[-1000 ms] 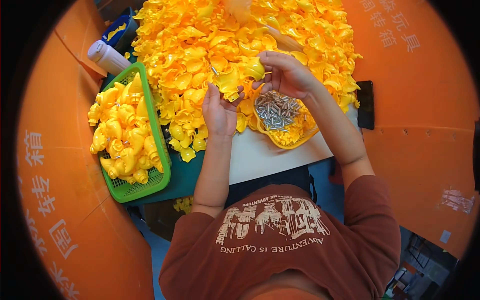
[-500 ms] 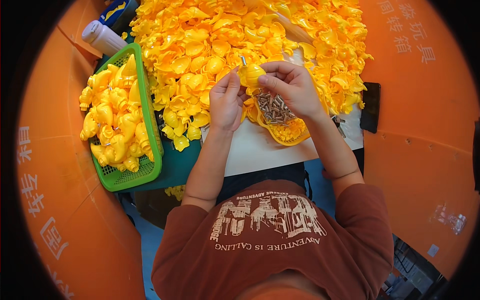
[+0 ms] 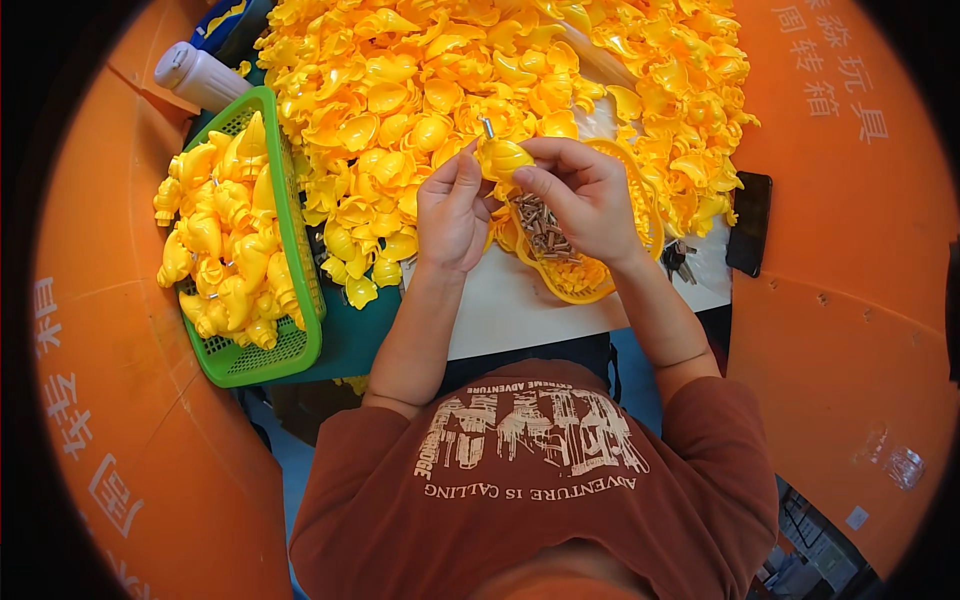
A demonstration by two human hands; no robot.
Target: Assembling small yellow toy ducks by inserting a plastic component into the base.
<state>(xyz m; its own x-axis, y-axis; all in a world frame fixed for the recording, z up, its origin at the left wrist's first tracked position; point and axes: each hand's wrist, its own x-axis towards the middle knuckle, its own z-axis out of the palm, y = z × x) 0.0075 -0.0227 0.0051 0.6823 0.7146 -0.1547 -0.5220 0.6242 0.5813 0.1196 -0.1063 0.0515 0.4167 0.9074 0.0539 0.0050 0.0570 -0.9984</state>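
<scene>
Between my two hands is a rounded, ribbed yellow plastic part point(image 3: 503, 160) with a short metal pin point(image 3: 487, 128) sticking up from its top. The fingers of my left hand point(image 3: 448, 220) are closed at its left side. My right hand point(image 3: 590, 205) pinches it from the right with thumb and fingers. Just beneath the right hand is a yellow basket point(image 3: 590, 294), partly hidden by that hand and forearm. Inside it are many metal pins point(image 3: 540, 228) and small yellow pieces point(image 3: 572, 273).
A heap of yellow plastic shell halves point(image 3: 390, 95) covers the far table. At left, a green basket point(image 3: 312, 345) holds rounded yellow assembled parts point(image 3: 235, 230); a white bottle point(image 3: 205, 78) stands behind it. Right are keys point(image 3: 680, 262) and a dark phone point(image 3: 750, 225). Orange panels point(image 3: 840, 300) flank the table.
The yellow part has turned slightly in my fingers, and both hands stay in nearly the same place. More of the yellow basket and the keys now shows beside my right forearm.
</scene>
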